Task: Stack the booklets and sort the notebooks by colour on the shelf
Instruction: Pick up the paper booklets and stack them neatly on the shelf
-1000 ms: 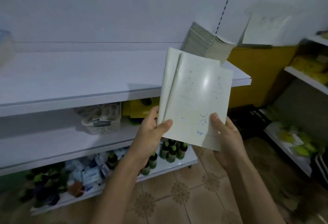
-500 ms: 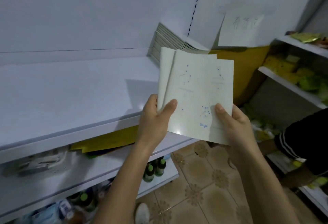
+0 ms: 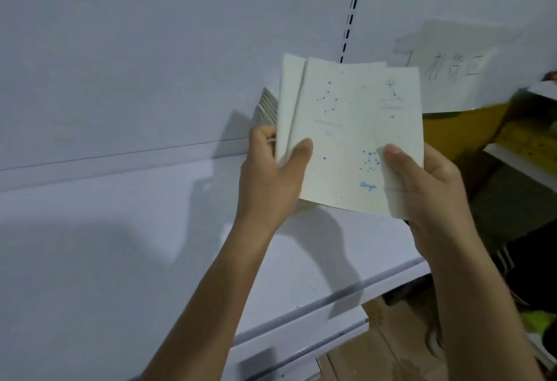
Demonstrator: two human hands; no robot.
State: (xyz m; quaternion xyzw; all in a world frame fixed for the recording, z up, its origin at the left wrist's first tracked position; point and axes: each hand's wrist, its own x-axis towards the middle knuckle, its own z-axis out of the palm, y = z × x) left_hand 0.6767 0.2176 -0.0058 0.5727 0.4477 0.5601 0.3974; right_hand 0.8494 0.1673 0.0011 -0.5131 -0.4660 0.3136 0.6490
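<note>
While the left hand (image 3: 271, 175) grips the spine side of a few pale booklets (image 3: 346, 127), thumb pressed on the front cover and fingers curled behind, the right hand (image 3: 422, 181) pinches their lower right corner with its thumb on top. The booklets are held upright in the air above the white shelf (image 3: 120, 245), slightly fanned so that one edge shows behind the front cover, which carries blue dotted star patterns and a small blue word. Just behind the left hand, a stack of similar booklets (image 3: 265, 109) leans at the shelf's back panel (image 3: 150, 64), mostly hidden. Further right, a sheet of paper (image 3: 458, 79) with handwriting hangs on the wall above something yellow (image 3: 458, 136). Another shelf (image 3: 512, 160) juts in at the right edge, and brown patterned floor tiles (image 3: 376, 356) show below the shelf front.
</note>
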